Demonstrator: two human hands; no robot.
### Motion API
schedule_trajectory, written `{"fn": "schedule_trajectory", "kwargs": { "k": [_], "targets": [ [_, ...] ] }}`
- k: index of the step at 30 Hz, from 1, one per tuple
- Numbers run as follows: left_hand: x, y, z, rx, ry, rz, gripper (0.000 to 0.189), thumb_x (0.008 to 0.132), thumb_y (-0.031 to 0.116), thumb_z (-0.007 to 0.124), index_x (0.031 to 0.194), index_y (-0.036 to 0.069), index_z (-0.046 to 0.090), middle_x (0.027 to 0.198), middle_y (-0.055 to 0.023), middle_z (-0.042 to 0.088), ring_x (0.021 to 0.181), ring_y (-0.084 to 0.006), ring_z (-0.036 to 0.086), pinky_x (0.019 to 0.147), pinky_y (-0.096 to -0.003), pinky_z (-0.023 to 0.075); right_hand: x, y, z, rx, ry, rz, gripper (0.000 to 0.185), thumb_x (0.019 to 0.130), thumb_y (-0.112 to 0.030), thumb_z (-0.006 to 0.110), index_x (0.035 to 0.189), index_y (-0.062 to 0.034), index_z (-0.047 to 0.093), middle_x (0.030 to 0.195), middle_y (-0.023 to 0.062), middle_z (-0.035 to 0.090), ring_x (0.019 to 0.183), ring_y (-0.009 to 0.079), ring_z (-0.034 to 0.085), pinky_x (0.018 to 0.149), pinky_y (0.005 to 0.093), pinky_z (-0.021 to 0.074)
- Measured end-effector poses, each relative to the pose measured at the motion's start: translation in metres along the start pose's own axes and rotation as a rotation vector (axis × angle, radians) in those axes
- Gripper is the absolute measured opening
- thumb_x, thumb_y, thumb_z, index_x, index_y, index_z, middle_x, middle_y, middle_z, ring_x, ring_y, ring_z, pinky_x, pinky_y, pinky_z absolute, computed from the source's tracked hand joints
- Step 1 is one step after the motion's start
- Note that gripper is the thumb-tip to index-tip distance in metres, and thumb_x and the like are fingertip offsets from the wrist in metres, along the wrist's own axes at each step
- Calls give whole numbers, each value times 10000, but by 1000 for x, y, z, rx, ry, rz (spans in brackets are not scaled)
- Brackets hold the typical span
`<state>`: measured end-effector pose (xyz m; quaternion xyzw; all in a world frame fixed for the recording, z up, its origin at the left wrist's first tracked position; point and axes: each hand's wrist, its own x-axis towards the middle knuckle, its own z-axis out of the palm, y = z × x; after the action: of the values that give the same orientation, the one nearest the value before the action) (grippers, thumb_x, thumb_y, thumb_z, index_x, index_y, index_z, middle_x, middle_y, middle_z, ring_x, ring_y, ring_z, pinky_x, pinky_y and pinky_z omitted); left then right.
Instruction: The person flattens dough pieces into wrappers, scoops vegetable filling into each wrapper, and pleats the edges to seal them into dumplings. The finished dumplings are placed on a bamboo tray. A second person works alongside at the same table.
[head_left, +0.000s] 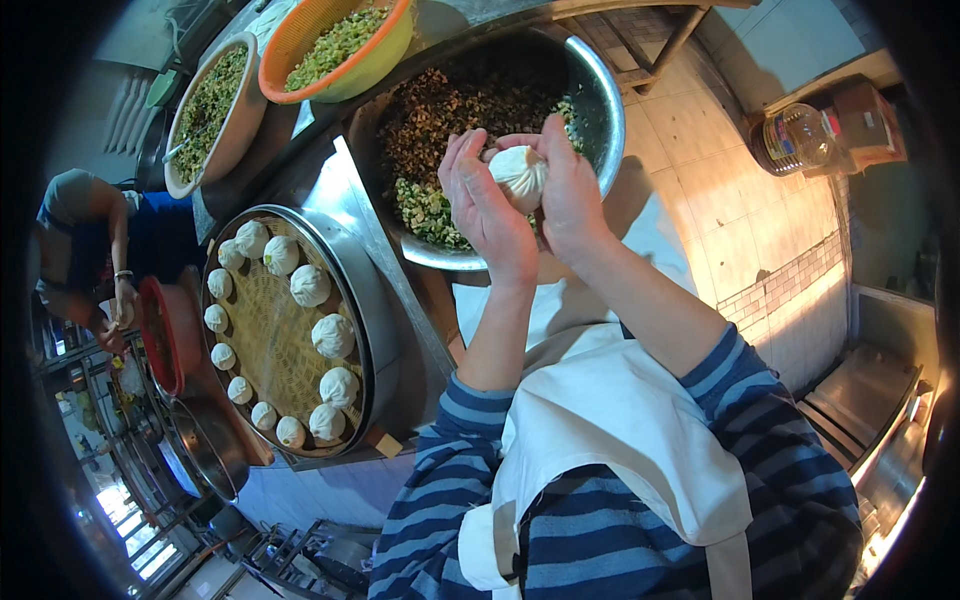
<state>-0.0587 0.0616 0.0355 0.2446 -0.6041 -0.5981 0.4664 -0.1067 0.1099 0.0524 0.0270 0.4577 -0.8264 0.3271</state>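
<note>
Both of my hands cup a pleated, filled dough bun (519, 178), its gathered top facing up. My left hand (486, 214) presses against its left side with the fingers raised. On the other side, my right hand (571, 191) curves around the bun with its thumb up. Beneath them sits a large metal basin (613, 112) holding browned chopped filling (442, 112) and a patch of greener filling (426, 214). To the left, several shaped buns (334, 335) ring the woven mat of a round steamer tray (277, 345).
Beyond the steamer stand an orange-rimmed colander (330, 90) and a pale bowl (259, 112), both with chopped green filling. Another person's hands (120, 319) work by a red basin (180, 337) at far left. An oil jug (795, 139) and cardboard box (866, 124) are at right.
</note>
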Motion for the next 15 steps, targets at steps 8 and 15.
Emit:
{"fn": "schedule_trajectory", "kwargs": {
  "k": [8,15],
  "targets": [
    [-18,-8,-1,-128,103,-328,591,1155,421,444,1036,-83,730,1184,-178,712,1091,-239,659,997,-398,503,-19,4,-1,-442,99,18,723,1067,-647,480,1110,32,726,976,85,724,853,167,671,796,304,533],
    [-21,-25,-12,-180,-107,-660,520,1107,409,562,1258,-69,699,1165,-120,720,1021,-161,662,908,-308,522,15,29,-60,-157,250,166,714,1074,-640,474,1141,24,728,973,83,730,887,152,689,802,296,548]
  ]
}}
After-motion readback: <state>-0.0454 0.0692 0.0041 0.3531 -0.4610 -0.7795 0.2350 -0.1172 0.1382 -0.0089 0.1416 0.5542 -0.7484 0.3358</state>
